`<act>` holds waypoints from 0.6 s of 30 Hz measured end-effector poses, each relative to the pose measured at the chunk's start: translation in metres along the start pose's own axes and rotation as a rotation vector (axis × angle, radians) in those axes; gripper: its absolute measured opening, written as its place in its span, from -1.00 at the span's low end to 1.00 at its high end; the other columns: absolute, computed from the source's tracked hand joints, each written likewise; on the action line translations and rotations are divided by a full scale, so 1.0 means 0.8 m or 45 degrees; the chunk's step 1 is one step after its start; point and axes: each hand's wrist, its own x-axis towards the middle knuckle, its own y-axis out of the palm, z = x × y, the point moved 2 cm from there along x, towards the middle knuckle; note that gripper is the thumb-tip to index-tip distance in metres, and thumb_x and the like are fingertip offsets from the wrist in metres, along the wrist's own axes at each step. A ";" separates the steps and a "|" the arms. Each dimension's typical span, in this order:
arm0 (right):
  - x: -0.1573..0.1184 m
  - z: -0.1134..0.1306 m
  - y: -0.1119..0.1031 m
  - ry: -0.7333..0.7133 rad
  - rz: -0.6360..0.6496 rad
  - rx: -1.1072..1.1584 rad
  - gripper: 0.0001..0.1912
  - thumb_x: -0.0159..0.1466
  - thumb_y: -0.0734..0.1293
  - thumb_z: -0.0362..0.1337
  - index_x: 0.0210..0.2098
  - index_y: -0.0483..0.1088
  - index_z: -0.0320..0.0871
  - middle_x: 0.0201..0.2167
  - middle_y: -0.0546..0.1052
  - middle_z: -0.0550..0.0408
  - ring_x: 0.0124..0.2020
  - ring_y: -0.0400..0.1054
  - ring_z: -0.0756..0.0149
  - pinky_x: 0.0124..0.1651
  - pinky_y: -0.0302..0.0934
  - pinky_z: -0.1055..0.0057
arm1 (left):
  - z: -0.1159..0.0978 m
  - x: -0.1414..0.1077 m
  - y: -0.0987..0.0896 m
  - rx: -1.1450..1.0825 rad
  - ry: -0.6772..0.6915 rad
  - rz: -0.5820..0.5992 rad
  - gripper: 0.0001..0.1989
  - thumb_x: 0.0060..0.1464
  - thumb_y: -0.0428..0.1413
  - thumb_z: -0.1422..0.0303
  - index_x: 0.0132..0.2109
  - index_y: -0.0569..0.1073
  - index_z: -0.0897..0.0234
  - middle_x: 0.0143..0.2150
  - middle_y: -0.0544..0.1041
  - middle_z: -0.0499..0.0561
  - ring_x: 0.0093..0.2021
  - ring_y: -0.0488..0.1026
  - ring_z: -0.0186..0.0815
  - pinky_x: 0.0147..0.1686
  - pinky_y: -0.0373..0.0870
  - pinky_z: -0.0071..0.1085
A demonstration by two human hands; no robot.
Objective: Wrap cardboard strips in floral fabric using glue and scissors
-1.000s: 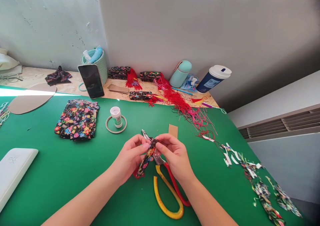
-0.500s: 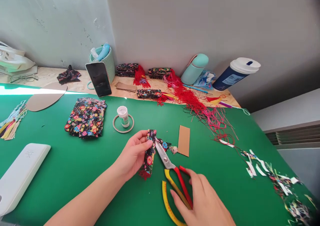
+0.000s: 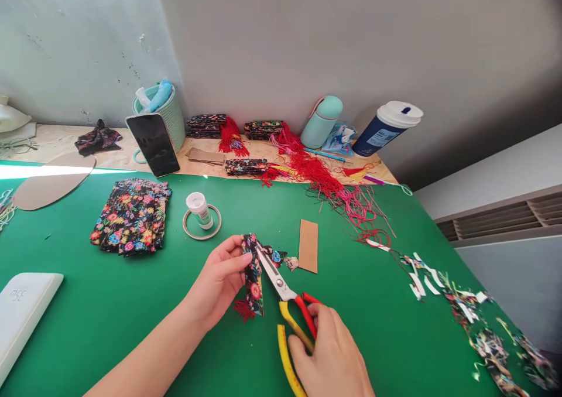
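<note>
Currently: black floral fabric strip [image 3: 253, 286] beside metal scissors with red and yellow handles [image 3: 280, 282]

The left hand [image 3: 225, 271] pinches the strip between thumb and fingers around its upper half, over the green surface [image 3: 219, 362], toward its near edge. The strip stands slightly tilted; its lower end is free, and a dark red thread tassel [image 3: 244, 311] shows beneath. The right hand [image 3: 333, 350] curves over the handles, nearest the near edge; how firmly it grips them cannot be told. The blade tips point toward the far edge, just beside the strip; contact cannot be confirmed.

Possible faults and causes:
- Nicked fabric or fingertip: the handles twist or push forward with the tips so near the left hand.
- Dropped strip: the pinch loosens; thumb and fingers alone appear to carry it.
- Severed tassel threads: the free end swings between parted blades.
- Dragged debris: the crumpled floral fabric scraps [image 3: 275, 257], near the blades on the right-edge side, snag and disturb the tan cardboard rectangle [image 3: 308, 247] beside them.
</note>
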 end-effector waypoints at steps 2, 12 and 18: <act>0.001 -0.001 -0.002 0.006 0.008 0.038 -0.83 0.09 0.20 -0.31 -0.28 0.19 -0.11 -0.43 0.42 0.03 -0.43 0.43 0.16 -0.45 0.39 0.27 | -0.001 0.000 0.001 -0.031 0.003 0.020 -0.80 -0.07 0.27 0.45 -0.24 0.47 0.33 -0.40 0.40 -0.07 -0.45 0.37 -0.46 -0.43 0.35 -0.54; 0.000 -0.016 -0.012 -0.144 0.094 0.059 -0.81 0.16 0.23 -0.29 -0.20 0.29 -0.11 -0.40 0.46 0.05 -0.42 0.47 0.23 -0.47 0.38 0.41 | -0.014 -0.016 0.000 0.303 0.516 -0.084 -0.61 -0.03 0.23 0.21 -0.05 0.47 0.26 -0.28 0.34 -0.01 -0.48 0.18 -0.46 -0.48 0.18 -0.46; 0.038 0.012 -0.059 -0.266 0.034 0.077 -0.47 0.08 0.39 -0.05 0.01 0.28 -0.07 -0.25 0.49 -0.03 -0.33 0.44 0.09 -0.43 0.36 0.28 | -0.041 -0.031 -0.020 0.892 1.170 -0.748 -0.56 -0.17 0.32 0.46 -0.14 0.34 0.10 -0.01 0.24 -0.07 -0.52 0.09 -0.54 -0.43 0.16 -0.48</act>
